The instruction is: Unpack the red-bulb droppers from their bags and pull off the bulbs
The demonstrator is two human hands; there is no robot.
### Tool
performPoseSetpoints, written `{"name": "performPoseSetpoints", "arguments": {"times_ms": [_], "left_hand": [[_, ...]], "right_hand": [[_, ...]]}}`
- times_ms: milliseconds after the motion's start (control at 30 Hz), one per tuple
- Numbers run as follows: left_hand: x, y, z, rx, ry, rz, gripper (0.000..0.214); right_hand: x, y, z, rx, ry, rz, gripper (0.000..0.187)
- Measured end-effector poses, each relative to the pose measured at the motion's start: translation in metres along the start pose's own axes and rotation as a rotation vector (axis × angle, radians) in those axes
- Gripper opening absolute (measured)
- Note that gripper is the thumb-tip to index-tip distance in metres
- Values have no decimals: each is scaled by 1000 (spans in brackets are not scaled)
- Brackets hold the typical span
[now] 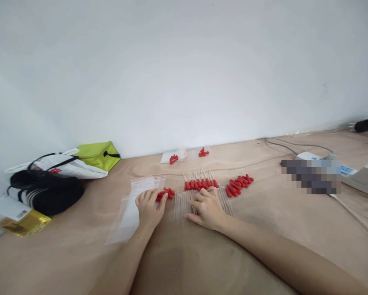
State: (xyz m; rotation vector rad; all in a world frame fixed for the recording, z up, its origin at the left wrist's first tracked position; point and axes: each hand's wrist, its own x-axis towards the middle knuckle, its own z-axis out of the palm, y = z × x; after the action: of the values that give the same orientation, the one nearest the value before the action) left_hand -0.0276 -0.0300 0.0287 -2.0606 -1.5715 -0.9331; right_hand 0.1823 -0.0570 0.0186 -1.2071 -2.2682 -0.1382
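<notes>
My left hand [150,207] is at a small pile of red rubber dropper bulbs [170,192], thumb and fingertips closed on a bulb at its near side. The fingers partly cover that pile. My right hand [208,208] lies with its fingers apart over a row of thin clear dropper tubes [180,207], which stick out on both sides of it. Just beyond, several droppers with red bulbs fitted [199,184] lie side by side, tips pointing away. To the right is a larger heap of loose red bulbs [239,185].
Clear zip bags [125,219] lie left of my left hand. Near the wall are bags with red bulbs [173,159]. A black bag [51,192], a lime-green bag [98,155] and a gold packet [25,223] sit left. Power strips [363,176] and cables [297,143] are right.
</notes>
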Motion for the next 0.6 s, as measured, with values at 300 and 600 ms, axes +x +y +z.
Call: {"name": "performPoseSetpoints", "arguments": {"times_ms": [300, 600], "left_hand": [[2, 18, -6, -34, -8, 44, 15], [43, 59, 25, 24, -360, 84, 31]], "right_hand": [[-19, 18, -20, 77, 112, 124, 23], [-55, 44, -35, 45, 256, 230, 20]]}}
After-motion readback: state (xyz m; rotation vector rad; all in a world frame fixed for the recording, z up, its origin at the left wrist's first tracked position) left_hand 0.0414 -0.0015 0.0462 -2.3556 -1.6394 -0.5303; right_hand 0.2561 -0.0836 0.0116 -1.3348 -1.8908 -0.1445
